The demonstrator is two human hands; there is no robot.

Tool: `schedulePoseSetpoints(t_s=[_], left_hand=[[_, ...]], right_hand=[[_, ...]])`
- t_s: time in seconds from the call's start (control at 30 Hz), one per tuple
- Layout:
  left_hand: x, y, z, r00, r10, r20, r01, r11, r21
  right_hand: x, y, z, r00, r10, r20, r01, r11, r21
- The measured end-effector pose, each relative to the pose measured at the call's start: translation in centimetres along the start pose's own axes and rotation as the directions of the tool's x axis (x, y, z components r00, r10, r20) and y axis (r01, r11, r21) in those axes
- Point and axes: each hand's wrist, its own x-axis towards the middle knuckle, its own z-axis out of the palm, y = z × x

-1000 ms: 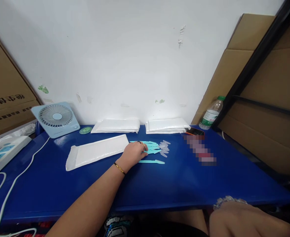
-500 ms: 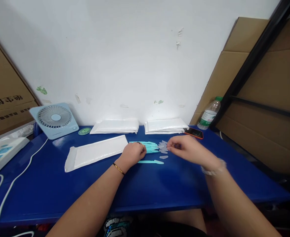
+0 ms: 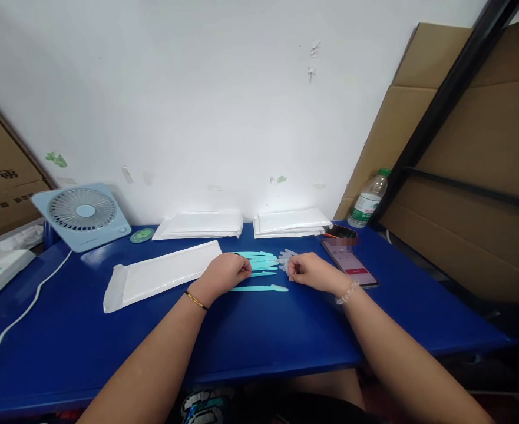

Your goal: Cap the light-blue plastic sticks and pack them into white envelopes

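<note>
My left hand (image 3: 227,272) is closed, thumb and fingers pinched at the end of a teal eyebrow razor (image 3: 264,273). Just beyond it lies a bunch of teal eyebrow razors (image 3: 259,259), side by side. A single razor (image 3: 261,288) rests apart, nearer to me. My right hand (image 3: 314,272) is pinched shut low over the table, at the edge of a small heap of clear plastic caps (image 3: 287,255). What its fingertips hold, if anything, is hidden. Some of the caps are covered by this hand.
A white padded mailer (image 3: 164,271) lies left of my left hand. Two stacks of mailers (image 3: 200,224) (image 3: 292,221) stand against the wall. Right are a lit phone (image 3: 351,265), a darker orange-edged phone (image 3: 343,231) and a water bottle (image 3: 367,200). A blue fan (image 3: 82,215) stands left.
My right hand has moved left and lower, to where a lone clear cap lay; that cap no longer shows. The lit phone has come into view. A razor now extends separately from my left fingers.
</note>
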Motion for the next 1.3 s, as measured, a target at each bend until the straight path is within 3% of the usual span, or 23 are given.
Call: schedulePoseSetpoints(t_s=[0.13,0.37,0.53,0.83,1.03,1.3], left_hand=[[0.0,-0.1,0.1,1.0,0.008,-0.004,-0.008,1.0,-0.003],[-0.1,-0.2,0.0,1.0,0.01,-0.008,-0.011,1.0,-0.014],[-0.1,-0.1,0.0,1.0,0.016,-0.003,-0.017,0.999,-0.029],[0.0,-0.2,0.1,1.0,0.01,-0.003,-0.01,0.999,-0.051],[0.1,-0.2,0.3,1.0,0.016,0.0,-0.016,0.999,-0.049],[0.0,0.8,0.8,0.997,0.076,0.029,-0.071,0.987,-0.141]], right_hand=[[0.0,0.1,0.2,0.999,-0.004,-0.034,0.005,0.999,0.054],[-0.1,0.1,-0.3,0.973,-0.066,-0.222,0.049,0.996,-0.079],[0.6,0.1,0.5,0.981,-0.11,-0.157,0.099,0.992,-0.076],[0.6,0.2,0.7,0.998,-0.018,-0.056,0.021,0.998,0.059],[0.9,-0.2,1.3,0.995,-0.065,-0.08,0.075,0.99,0.121],[0.7,-1.2,1.4,0.986,-0.164,-0.029,0.166,0.969,0.183]])
